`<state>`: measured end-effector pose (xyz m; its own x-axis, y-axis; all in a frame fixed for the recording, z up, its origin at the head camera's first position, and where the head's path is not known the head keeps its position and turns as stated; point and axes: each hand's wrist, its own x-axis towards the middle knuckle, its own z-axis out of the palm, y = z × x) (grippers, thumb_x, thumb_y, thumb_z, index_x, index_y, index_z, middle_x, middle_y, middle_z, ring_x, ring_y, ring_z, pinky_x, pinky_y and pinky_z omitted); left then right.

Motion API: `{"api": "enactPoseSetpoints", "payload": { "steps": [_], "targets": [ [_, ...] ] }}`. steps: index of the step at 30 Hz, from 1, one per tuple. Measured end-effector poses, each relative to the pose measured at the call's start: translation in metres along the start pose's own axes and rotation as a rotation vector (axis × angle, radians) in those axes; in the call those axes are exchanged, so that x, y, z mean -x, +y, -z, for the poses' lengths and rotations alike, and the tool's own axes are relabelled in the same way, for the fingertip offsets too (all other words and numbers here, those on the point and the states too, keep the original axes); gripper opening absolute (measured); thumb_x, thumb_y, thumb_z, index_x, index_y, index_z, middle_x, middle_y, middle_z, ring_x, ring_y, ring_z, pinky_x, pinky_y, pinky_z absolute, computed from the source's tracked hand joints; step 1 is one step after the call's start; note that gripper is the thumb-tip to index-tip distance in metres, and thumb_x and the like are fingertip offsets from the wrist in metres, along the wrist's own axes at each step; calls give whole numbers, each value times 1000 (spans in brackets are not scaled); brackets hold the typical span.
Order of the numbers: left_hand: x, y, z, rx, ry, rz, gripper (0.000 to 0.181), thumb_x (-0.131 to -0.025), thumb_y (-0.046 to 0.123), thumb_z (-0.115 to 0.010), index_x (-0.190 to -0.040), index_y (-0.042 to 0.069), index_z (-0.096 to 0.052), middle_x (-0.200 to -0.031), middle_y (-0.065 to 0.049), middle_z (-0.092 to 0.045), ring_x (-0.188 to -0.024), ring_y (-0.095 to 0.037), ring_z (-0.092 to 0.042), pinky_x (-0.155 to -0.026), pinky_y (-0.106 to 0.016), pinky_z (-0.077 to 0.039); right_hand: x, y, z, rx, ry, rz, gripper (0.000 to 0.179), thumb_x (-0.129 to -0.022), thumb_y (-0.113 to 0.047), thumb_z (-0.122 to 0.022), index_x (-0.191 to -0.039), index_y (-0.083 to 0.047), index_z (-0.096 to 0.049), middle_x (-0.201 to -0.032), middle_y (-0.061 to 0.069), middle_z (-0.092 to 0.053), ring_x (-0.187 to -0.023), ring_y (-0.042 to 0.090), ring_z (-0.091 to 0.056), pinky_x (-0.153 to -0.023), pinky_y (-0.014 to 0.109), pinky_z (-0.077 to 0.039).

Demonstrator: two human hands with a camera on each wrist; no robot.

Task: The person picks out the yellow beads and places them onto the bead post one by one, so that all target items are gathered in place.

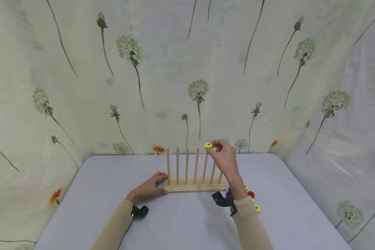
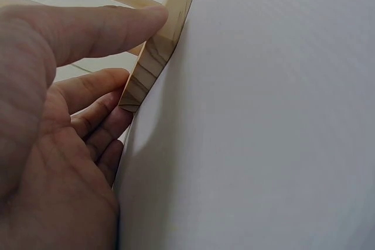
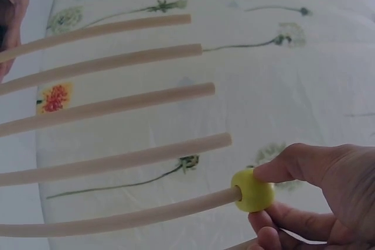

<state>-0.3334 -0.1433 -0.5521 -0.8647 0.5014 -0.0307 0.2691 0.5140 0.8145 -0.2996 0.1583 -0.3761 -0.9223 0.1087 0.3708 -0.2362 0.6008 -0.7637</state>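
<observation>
A wooden rack (image 1: 192,188) with several upright pegs (image 1: 187,166) stands on the table. My left hand (image 1: 147,188) holds the rack's left end, the thumb on its front side and the fingers behind; in the left wrist view the thumb lies against the wood (image 2: 153,57). High over the base, my right hand (image 1: 225,158) pinches a yellow bead (image 3: 253,190) between thumb and fingers. The bead sits at the tip of a peg (image 3: 176,208), third from the right, and the peg's end enters its hole. The other visible peg tips carry nothing.
Beside and partly behind my right wrist lie loose beads: a red bead (image 1: 251,194), yellow beads (image 1: 257,208) and dark blue ones (image 1: 228,192). A white cloth covers the table (image 1: 181,222). A flower-printed curtain (image 1: 162,86) hangs behind and at both sides.
</observation>
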Motion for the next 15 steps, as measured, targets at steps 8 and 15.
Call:
{"api": "enactPoseSetpoints", "payload": {
  "steps": [8,15],
  "targets": [
    [-1,-1,-1,-1,0,-7,69,-79,29,-79,-139,9,-50,-144,-11,-39,-138,-33,-33,-112,-59,-25,1,1,1,-6,-10,-6,28,-87,-26,-69,-108,-8,-68,-102,8,-67,-86,22,-53,-74,33,-43],
    [-1,-2,0,1,1,-10,69,-80,31,-78,-139,9,-50,-145,-11,-38,-139,-33,-31,-112,-59,-24,2,1,1,-3,-3,-5,27,-87,-26,-69,-108,-8,-68,-102,9,-67,-86,23,-54,-74,33,-44]
  ]
}}
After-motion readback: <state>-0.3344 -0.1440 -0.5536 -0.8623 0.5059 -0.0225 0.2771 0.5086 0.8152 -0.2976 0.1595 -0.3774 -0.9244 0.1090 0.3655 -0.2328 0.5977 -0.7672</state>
